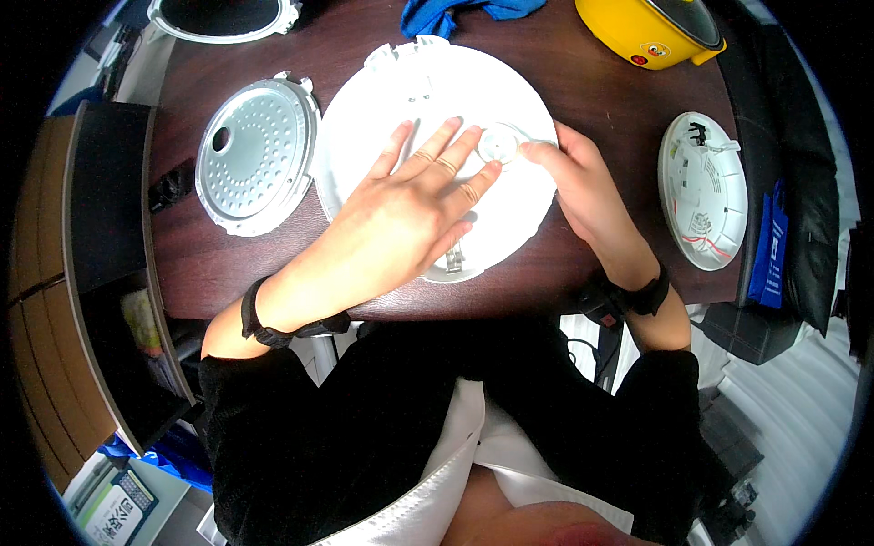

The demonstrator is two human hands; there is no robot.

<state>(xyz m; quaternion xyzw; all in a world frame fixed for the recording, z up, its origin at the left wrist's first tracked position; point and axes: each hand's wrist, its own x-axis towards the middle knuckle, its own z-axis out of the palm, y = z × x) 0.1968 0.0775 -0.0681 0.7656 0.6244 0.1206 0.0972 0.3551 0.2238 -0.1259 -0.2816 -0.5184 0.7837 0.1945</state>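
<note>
A large round white plastic lid part point(510, 209) lies on the dark table in front of me. My left hand point(401, 209) rests over its middle, fingers spread and palm down. At the lid's right edge, my right hand point(587, 177) grips the rim, thumb on top and the other fingers partly hidden at the side. Close to that thumb and my left fingertips is a small round white cap point(498, 144), set into the lid's surface. A metal clip point(454, 256) shows near the lid's front edge, beside my left thumb.
Left of the lid lies a dimpled grey metal inner lid point(255, 168). A white oval cover with red wires point(703, 196) is at the table's right. Farther back are a yellow cooking pot point(637, 36), a blue cloth point(464, 14) and a white-rimmed piece point(223, 36). Shelving point(114, 209) stands left.
</note>
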